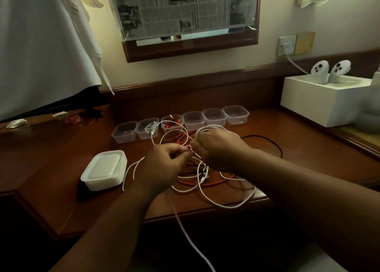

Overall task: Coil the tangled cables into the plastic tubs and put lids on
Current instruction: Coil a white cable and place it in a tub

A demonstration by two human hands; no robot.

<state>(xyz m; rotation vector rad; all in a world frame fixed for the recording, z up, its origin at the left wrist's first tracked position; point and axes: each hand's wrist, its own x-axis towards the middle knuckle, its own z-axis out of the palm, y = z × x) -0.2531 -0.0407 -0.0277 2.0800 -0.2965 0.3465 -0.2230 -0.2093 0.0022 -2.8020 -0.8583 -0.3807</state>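
Observation:
A tangle of white cable (224, 199), orange cable (205, 183) and black cable (273, 142) lies on the wooden desk (51, 181). My right hand (218, 150) holds loops of white cable wound over its fingers. My left hand (162, 167) pinches the same white cable just left of it. One white strand hangs over the desk's front edge. Behind stands a row of several clear plastic tubs (193, 119); one holds a white cable (151, 126), another a red cable (171, 123). A stack of white lids (104, 170) sits at the left.
A white box (320, 101) with two white controllers (329, 70) stands at the back right, near a wall socket (286, 45). A framed mirror covered in newspaper (185, 10) hangs above. White cloth (45, 45) hangs at the left, with small scraps beneath it.

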